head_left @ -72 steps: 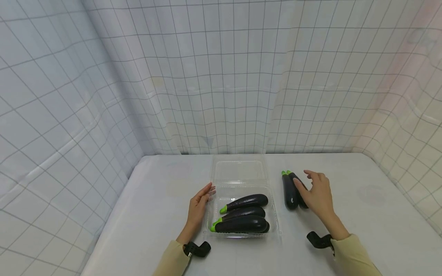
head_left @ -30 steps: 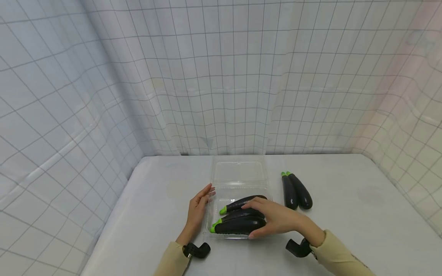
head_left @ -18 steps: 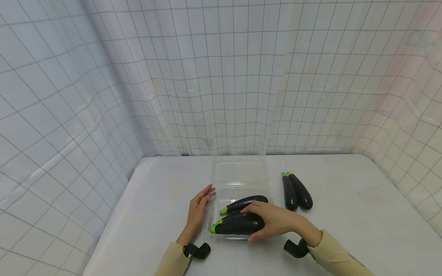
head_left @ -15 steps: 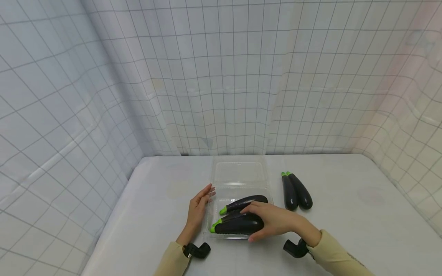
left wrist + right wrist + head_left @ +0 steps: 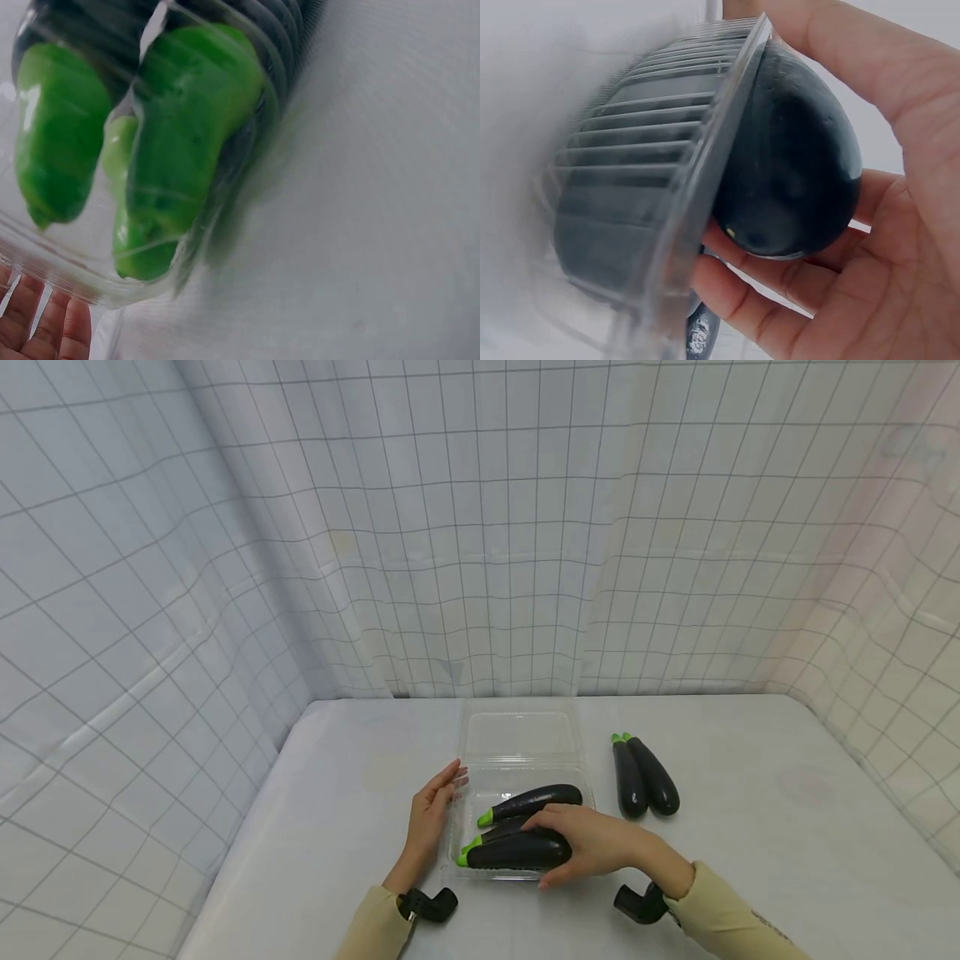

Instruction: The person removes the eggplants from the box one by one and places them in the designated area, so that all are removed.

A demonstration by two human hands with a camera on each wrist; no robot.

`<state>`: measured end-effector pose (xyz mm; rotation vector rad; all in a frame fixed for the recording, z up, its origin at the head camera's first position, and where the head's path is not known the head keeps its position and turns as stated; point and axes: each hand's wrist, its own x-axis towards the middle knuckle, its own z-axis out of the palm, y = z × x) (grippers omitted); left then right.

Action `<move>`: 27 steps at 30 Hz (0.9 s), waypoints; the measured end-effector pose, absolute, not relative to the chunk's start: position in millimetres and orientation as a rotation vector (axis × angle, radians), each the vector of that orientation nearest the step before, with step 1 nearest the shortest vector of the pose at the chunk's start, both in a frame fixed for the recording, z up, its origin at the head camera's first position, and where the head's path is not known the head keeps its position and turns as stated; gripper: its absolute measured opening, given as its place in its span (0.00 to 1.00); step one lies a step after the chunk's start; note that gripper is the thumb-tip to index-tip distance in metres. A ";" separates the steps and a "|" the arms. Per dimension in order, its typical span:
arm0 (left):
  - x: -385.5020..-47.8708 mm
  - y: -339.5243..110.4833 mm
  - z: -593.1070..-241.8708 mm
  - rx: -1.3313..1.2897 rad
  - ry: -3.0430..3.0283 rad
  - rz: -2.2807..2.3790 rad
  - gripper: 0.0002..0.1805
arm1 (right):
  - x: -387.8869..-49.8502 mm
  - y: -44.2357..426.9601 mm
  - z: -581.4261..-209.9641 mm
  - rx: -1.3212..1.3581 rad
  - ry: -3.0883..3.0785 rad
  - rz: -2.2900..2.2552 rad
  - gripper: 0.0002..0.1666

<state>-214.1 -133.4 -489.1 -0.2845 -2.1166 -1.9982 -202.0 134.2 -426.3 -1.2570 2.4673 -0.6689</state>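
Several dark eggplants with green stem ends lie in a clear plastic container (image 5: pixel 468 793) whose lid (image 5: pixel 519 733) is laid back behind it. My right hand (image 5: pixel 596 843) curls round the thick end of the front eggplant (image 5: pixel 517 852); in the right wrist view that rounded end (image 5: pixel 791 157) sits between thumb and fingers, above the container's rim. My left hand (image 5: pixel 427 818) rests with relaxed fingers against the container's left side. In the left wrist view its fingers (image 5: pixel 49 322) touch the clear wall, and green stems (image 5: pixel 60 135) show through the plastic.
Two more eggplants (image 5: pixel 630 777) (image 5: pixel 656 781) lie side by side on the white table (image 5: pixel 765 827), right of the container. A white curtain with a grid pattern (image 5: pixel 525 568) hangs behind the table and at both sides.
My right hand has moved from the two eggplants on the right to the container and has closed round the front eggplant's thick end, shifting it slightly left. The left hand has stayed in place.
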 end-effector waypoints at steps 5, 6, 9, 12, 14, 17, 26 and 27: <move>-225.1 -137.0 -510.5 -0.299 -2.085 -1.981 0.21 | -201.6 132.9 -426.3 -1.267 2.468 -0.692 0.36; -225.7 -136.9 -511.9 -0.303 -2.082 -1.973 0.21 | -201.7 132.6 -426.6 -1.275 2.469 -0.697 0.35; -225.5 -136.5 -512.1 -0.298 -2.087 -1.963 0.21 | -201.9 132.0 -427.5 -1.294 2.479 -0.705 0.33; -222.0 -135.6 -505.7 -0.296 -2.085 -1.982 0.20 | -202.4 131.9 -428.8 -1.316 2.490 -0.706 0.31; -217.9 -134.2 -498.1 -0.301 -2.090 -1.982 0.20 | -202.8 132.0 -429.1 -1.314 2.492 -0.708 0.31; -212.5 -132.1 -487.9 -0.306 -2.107 -1.970 0.20 | -203.0 131.9 -428.7 -1.306 2.486 -0.713 0.31; -209.4 -131.2 -482.1 -0.286 -2.138 -1.951 0.21 | -203.7 131.1 -427.5 -1.295 2.475 -0.735 0.30; -209.5 -131.3 -482.3 -0.288 -2.137 -1.952 0.21 | -203.6 131.2 -427.4 -1.293 2.478 -0.736 0.30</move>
